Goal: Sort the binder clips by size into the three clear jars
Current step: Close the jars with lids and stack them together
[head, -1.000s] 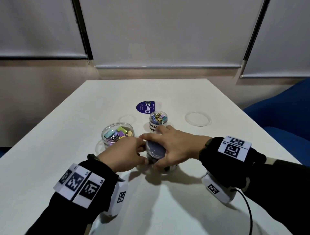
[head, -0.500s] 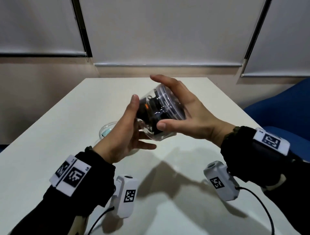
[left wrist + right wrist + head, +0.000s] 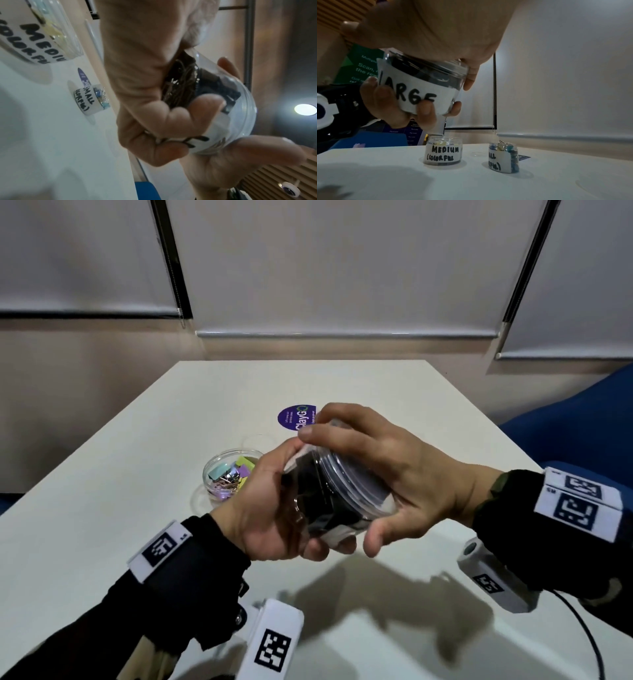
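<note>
Two hands held the LARGE jar (image 3: pixel 329 501) above the table (image 3: pixel 102 508): left hand (image 3: pixel 263 508) gripping its base, right hand (image 3: pixel 387 470) clasping its lid (image 3: pixel 356 487).

a white table (image 3: pixel 342 378) carries two open labelled jars, medium (image 3: pixel 443 152) and small (image 3: pixel 503 157), plus a purple sticker (image 3: pixel 295 416).

Our head view looks down over table (image 3: pixel 102 508). Our left wrist view, rolled sideways, sits close to fingers. Our right wrist view looks low across tabletop. All share "MEDIUM" jar (image 3: pixel 443 154).
</note>
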The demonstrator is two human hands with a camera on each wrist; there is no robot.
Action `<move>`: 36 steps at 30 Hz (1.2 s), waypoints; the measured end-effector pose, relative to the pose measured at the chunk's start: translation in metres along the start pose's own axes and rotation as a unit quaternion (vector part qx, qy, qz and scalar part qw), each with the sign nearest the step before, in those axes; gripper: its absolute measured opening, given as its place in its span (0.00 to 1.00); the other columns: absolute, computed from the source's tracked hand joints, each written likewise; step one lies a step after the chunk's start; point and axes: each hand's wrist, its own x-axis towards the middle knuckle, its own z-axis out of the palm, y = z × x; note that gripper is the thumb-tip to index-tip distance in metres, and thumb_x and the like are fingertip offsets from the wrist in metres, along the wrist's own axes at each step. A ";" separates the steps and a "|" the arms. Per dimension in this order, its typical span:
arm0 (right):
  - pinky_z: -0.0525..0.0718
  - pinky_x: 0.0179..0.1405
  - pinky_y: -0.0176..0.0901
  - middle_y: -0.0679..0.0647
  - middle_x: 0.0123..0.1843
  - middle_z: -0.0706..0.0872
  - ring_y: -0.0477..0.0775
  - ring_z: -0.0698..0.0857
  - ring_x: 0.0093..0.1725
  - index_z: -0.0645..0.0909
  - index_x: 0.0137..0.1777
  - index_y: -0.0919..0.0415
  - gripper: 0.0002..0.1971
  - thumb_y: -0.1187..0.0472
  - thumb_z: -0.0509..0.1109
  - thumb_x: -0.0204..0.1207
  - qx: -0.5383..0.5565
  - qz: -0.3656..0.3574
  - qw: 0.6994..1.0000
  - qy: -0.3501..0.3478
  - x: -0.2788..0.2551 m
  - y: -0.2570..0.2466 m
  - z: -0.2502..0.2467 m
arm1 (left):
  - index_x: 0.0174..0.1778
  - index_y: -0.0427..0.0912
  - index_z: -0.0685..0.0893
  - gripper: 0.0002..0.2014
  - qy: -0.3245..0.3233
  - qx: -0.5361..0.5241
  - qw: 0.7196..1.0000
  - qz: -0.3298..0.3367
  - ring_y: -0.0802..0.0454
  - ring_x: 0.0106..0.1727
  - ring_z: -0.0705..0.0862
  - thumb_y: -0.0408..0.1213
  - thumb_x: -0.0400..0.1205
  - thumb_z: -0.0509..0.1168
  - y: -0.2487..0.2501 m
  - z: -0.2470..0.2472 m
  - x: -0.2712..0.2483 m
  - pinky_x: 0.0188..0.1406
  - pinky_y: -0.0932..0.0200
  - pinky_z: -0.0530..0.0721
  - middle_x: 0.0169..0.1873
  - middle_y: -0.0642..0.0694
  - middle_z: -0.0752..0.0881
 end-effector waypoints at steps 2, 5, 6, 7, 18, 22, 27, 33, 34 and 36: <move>0.77 0.64 0.60 0.70 0.63 0.73 0.68 0.74 0.68 0.65 0.77 0.70 0.49 0.28 0.59 0.69 0.004 -0.009 1.000 -0.004 0.000 -0.001 -0.001 | 0.58 0.46 0.86 0.32 -0.032 -0.026 0.999 -0.020 0.40 0.35 0.86 0.66 0.80 0.48 -0.001 -0.005 0.002 0.19 0.65 0.74 0.47 0.42 0.85; 0.77 0.65 0.60 0.69 0.64 0.74 0.68 0.74 0.69 0.66 0.76 0.71 0.49 0.28 0.57 0.71 0.022 0.001 1.000 0.018 -0.003 -0.001 0.004 | 0.61 0.45 0.83 0.32 -0.025 -0.053 0.998 -0.015 0.37 0.32 0.85 0.66 0.80 0.48 -0.003 -0.003 0.002 0.19 0.63 0.76 0.48 0.40 0.84; 0.77 0.65 0.61 0.68 0.65 0.73 0.68 0.74 0.69 0.66 0.76 0.72 0.48 0.28 0.57 0.72 0.036 0.013 0.999 0.034 -0.005 0.000 0.007 | 0.60 0.44 0.85 0.33 -0.003 -0.052 0.999 -0.004 0.36 0.32 0.84 0.67 0.79 0.49 -0.004 0.001 0.003 0.18 0.63 0.75 0.47 0.38 0.85; 0.76 0.65 0.62 0.66 0.66 0.73 0.68 0.74 0.69 0.65 0.76 0.73 0.48 0.29 0.58 0.73 0.058 0.031 0.996 0.052 -0.007 0.000 0.011 | 0.56 0.44 0.87 0.34 0.023 -0.046 0.999 0.017 0.37 0.32 0.83 0.68 0.78 0.50 -0.006 0.005 0.003 0.18 0.64 0.76 0.44 0.37 0.86; 0.79 0.58 0.64 0.60 0.66 0.74 0.63 0.79 0.63 0.64 0.75 0.59 0.41 0.30 0.62 0.72 0.175 0.173 0.963 0.112 -0.019 -0.005 0.033 | 0.43 0.42 0.91 0.37 0.095 0.005 0.993 0.075 0.37 0.32 0.81 0.70 0.78 0.48 -0.017 -0.001 0.013 0.18 0.60 0.78 0.33 0.36 0.86; 0.76 0.64 0.62 0.64 0.64 0.75 0.67 0.76 0.66 0.72 0.69 0.73 0.40 0.35 0.61 0.74 0.105 0.089 0.984 0.113 -0.014 -0.015 0.021 | 0.54 0.40 0.87 0.32 0.001 -0.014 0.999 0.039 0.37 0.32 0.84 0.64 0.80 0.51 -0.009 0.000 0.008 0.19 0.56 0.83 0.39 0.35 0.85; 0.75 0.67 0.62 0.66 0.69 0.74 0.65 0.73 0.73 0.72 0.70 0.66 0.35 0.44 0.67 0.66 0.043 0.060 0.984 0.160 -0.019 -0.017 0.023 | 0.52 0.47 0.89 0.30 0.002 0.049 0.997 0.067 0.40 0.31 0.86 0.67 0.78 0.53 0.000 0.002 0.011 0.20 0.55 0.83 0.44 0.36 0.87; 0.80 0.58 0.61 0.48 0.68 0.72 0.59 0.79 0.64 0.67 0.75 0.52 0.31 0.45 0.66 0.72 0.108 0.195 0.924 0.309 -0.014 -0.021 0.031 | 0.45 0.46 0.91 0.31 0.094 0.112 0.975 0.167 0.43 0.22 0.81 0.64 0.80 0.48 0.018 0.014 0.022 0.21 0.58 0.76 0.34 0.37 0.87; 0.81 0.57 0.60 0.46 0.66 0.73 0.58 0.80 0.62 0.67 0.74 0.49 0.30 0.44 0.66 0.72 0.112 0.215 0.917 0.318 -0.012 -0.020 0.030 | 0.45 0.45 0.91 0.32 0.108 0.111 0.971 0.184 0.43 0.22 0.81 0.64 0.81 0.48 0.018 0.016 0.025 0.23 0.57 0.75 0.34 0.37 0.87; 0.83 0.54 0.62 0.46 0.64 0.73 0.59 0.81 0.60 0.67 0.73 0.46 0.30 0.40 0.66 0.73 0.128 0.228 0.902 0.344 -0.006 -0.021 0.029 | 0.45 0.42 0.90 0.33 0.132 0.116 0.959 0.221 0.44 0.22 0.81 0.63 0.82 0.47 0.020 0.018 0.029 0.24 0.57 0.73 0.31 0.37 0.86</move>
